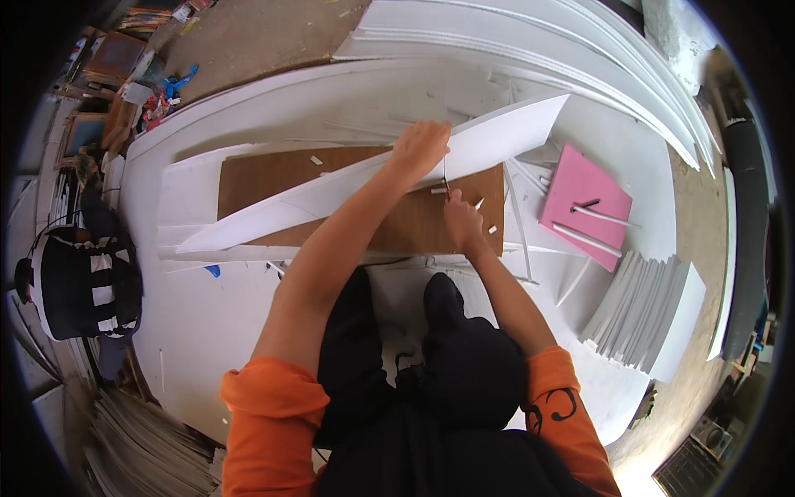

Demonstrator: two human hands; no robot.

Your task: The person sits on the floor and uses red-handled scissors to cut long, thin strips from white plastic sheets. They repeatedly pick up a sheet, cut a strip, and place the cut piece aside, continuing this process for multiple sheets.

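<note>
The board (pixel 397 236) is plain brown, flecked with white scraps (pixel 316 160). Across it, the long strip (pixel 509 137) is plain white; over its right part, the thin tool (pixel 448 194) looks dark reddish. Right of the board, the panel (pixel 571 185) is pink, carrying white bars (pixel 586 240); the stack (pixel 633 311) is whitish. Below the board, the trousers (pixel 472 373) are black, the sleeves (pixel 273 422) orange, one with black curved marks (pixel 556 407).

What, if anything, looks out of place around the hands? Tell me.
Small white scraps litter the brown board near the right hand, and white strips lie askew across the pink board; both look loose and untidy.
</note>
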